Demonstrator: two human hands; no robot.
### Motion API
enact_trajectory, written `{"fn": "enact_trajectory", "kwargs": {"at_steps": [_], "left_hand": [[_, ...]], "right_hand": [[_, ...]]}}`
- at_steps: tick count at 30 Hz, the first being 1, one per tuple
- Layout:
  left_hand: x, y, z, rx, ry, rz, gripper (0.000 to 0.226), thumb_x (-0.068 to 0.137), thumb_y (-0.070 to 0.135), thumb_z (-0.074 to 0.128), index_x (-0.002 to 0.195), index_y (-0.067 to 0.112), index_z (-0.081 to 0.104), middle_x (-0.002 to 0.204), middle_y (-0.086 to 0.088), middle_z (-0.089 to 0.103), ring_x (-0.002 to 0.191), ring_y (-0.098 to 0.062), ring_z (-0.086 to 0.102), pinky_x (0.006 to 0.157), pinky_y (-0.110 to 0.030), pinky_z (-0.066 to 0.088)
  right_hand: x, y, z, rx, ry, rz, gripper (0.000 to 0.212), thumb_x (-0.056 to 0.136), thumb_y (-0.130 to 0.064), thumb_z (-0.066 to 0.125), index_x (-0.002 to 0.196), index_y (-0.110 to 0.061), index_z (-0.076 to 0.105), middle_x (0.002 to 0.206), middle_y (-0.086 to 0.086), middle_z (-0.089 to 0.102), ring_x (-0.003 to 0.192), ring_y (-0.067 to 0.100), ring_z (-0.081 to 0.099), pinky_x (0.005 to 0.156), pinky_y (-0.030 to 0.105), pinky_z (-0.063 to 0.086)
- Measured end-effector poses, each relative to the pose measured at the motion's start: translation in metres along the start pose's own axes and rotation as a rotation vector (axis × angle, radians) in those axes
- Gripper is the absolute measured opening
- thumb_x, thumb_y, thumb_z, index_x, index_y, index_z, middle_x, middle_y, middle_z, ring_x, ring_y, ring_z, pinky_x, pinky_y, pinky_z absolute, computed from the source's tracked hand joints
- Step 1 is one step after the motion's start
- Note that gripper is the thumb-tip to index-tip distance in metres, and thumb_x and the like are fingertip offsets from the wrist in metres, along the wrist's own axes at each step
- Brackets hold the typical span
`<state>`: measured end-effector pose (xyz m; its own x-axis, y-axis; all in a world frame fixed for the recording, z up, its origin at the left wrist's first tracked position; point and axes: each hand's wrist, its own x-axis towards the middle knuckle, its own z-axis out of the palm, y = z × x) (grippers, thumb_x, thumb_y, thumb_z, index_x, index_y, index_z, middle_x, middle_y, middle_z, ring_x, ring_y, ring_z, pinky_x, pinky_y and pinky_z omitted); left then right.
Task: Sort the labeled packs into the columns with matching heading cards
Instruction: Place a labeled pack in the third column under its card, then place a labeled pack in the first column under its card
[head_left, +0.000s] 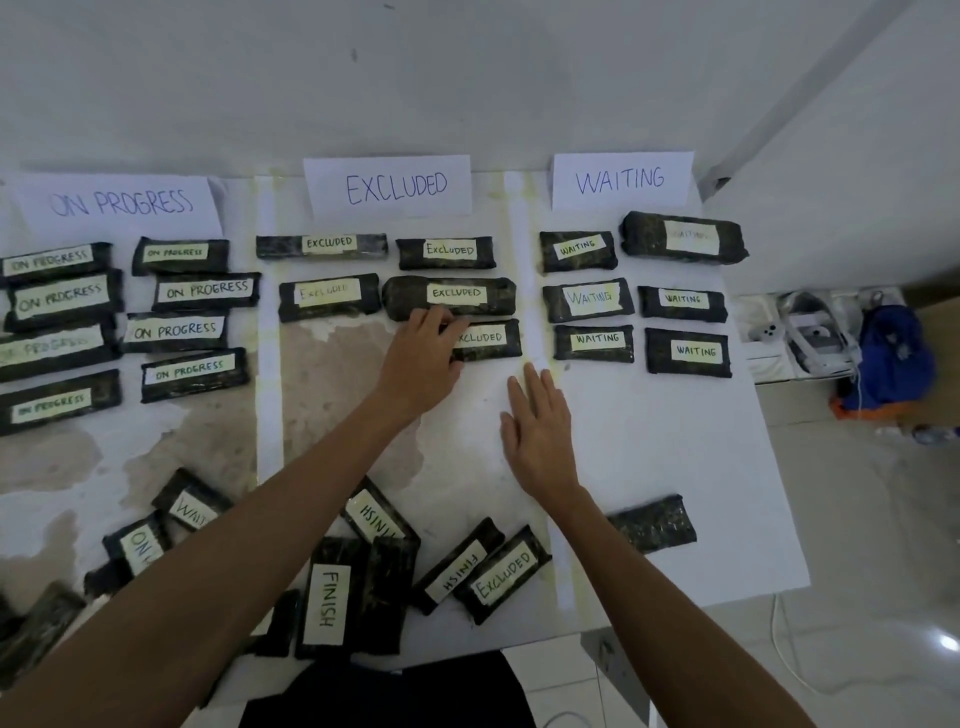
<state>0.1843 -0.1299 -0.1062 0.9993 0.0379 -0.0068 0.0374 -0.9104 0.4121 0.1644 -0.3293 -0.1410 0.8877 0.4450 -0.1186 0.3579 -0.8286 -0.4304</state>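
Note:
Three heading cards stand at the back of the table: ON PROGRESS (122, 203), EXCLUDED (388, 185) and WAITING (622, 179). Dark packs with pale labels lie in rows under each. My left hand (422, 349) rests on the left end of an EXCLUDED pack (491, 340), the lowest one in the middle column, fingers curled over its edge. My right hand (537, 431) hovers flat and empty over bare table, fingers apart. Near the front edge lie unsorted packs: FINISH (326, 605), another FINISH (457, 571), EXCLUDED (504, 574), WAITING (189, 506).
An unlabeled-side pack (652, 522) lies alone at the right front. White tape strips (269, 364) divide the columns. The table's right edge (769, 467) drops to a tiled floor with a blue bag (891, 364) and white boxes.

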Motion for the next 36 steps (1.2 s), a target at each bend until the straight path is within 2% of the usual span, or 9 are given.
{"fn": "enact_trajectory", "kwargs": {"at_steps": [8,12,15,18,21,25,28,31,36], "left_hand": [[-0.069,0.023,-0.012,-0.139,0.000,-0.005,0.035,0.076,0.010,0.062,0.111,0.009,0.062,0.105,-0.013,0.060,0.095,-0.032,0.052,0.078,-0.044,0.047],[-0.137,0.037,-0.006,-0.199,-0.041,-0.024,0.037,0.076,0.016,0.053,0.111,0.009,0.061,0.101,-0.011,0.061,0.090,-0.032,0.054,0.075,-0.042,0.050],[-0.184,0.047,0.005,-0.210,-0.088,-0.042,0.039,0.074,0.014,0.057,0.113,0.008,0.060,0.097,-0.012,0.061,0.087,-0.032,0.055,0.074,-0.041,0.050],[-0.218,0.058,0.013,-0.147,-0.133,-0.056,0.045,0.072,0.024,0.063,0.114,0.010,0.057,0.096,-0.011,0.060,0.089,-0.032,0.055,0.076,-0.041,0.050],[-0.231,0.069,0.018,0.017,-0.192,-0.066,0.060,0.066,0.032,0.072,0.119,0.011,0.054,0.098,-0.010,0.061,0.091,-0.032,0.054,0.077,-0.041,0.045],[-0.230,0.078,0.023,0.098,-0.184,-0.089,0.057,0.072,0.024,0.070,0.124,0.010,0.051,0.099,-0.011,0.061,0.092,-0.033,0.055,0.078,-0.039,0.043],[-0.220,0.082,0.019,-0.041,-0.240,-0.219,0.040,0.086,0.015,0.056,0.125,0.009,0.047,0.111,-0.013,0.057,0.101,-0.031,0.053,0.082,-0.038,0.041],[-0.212,0.086,0.007,-0.358,-0.222,-0.437,0.025,0.086,0.014,0.058,0.109,0.004,0.056,0.107,-0.013,0.058,0.097,-0.028,0.056,0.077,-0.034,0.044],[-0.212,0.087,-0.016,-0.901,-0.174,-0.738,0.027,0.083,0.015,0.066,0.109,0.011,0.061,0.103,-0.001,0.066,0.090,-0.015,0.062,0.076,-0.026,0.049]], "right_hand": [[-0.009,-0.010,-0.018,0.065,-0.036,-0.038,0.045,0.087,-0.015,0.052,0.129,0.000,0.052,0.139,0.025,0.045,0.134,0.044,0.032,0.108,0.053,0.026],[-0.031,-0.016,-0.027,0.178,-0.077,-0.090,0.037,0.087,-0.007,0.059,0.124,-0.002,0.058,0.129,0.020,0.056,0.125,0.036,0.047,0.107,0.038,0.033],[-0.057,-0.017,-0.031,0.217,-0.093,-0.114,0.033,0.087,-0.007,0.058,0.119,-0.007,0.061,0.122,0.012,0.060,0.113,0.029,0.053,0.095,0.030,0.040],[-0.084,-0.013,-0.031,0.229,-0.116,-0.084,0.033,0.086,-0.010,0.061,0.119,-0.011,0.061,0.121,0.008,0.059,0.110,0.026,0.051,0.092,0.026,0.036],[-0.101,-0.009,-0.029,0.208,-0.151,-0.049,0.037,0.084,-0.016,0.065,0.121,-0.014,0.060,0.124,0.007,0.057,0.112,0.026,0.049,0.096,0.033,0.039],[-0.110,-0.012,-0.026,0.233,-0.148,-0.001,0.041,0.082,-0.012,0.066,0.123,-0.013,0.058,0.124,0.012,0.056,0.114,0.030,0.049,0.098,0.040,0.041],[-0.114,-0.021,-0.029,0.257,-0.131,0.035,0.041,0.083,-0.010,0.062,0.123,-0.011,0.057,0.126,0.012,0.054,0.116,0.030,0.046,0.100,0.039,0.040],[-0.119,-0.031,-0.036,0.323,-0.072,0.044,0.038,0.085,-0.009,0.060,0.123,-0.011,0.057,0.126,0.010,0.055,0.117,0.026,0.046,0.097,0.030,0.036],[-0.123,-0.057,-0.050,0.667,-0.133,0.251,0.033,0.087,-0.015,0.060,0.120,-0.021,0.058,0.114,-0.005,0.062,0.094,0.012,0.061,0.075,0.020,0.050]]}}
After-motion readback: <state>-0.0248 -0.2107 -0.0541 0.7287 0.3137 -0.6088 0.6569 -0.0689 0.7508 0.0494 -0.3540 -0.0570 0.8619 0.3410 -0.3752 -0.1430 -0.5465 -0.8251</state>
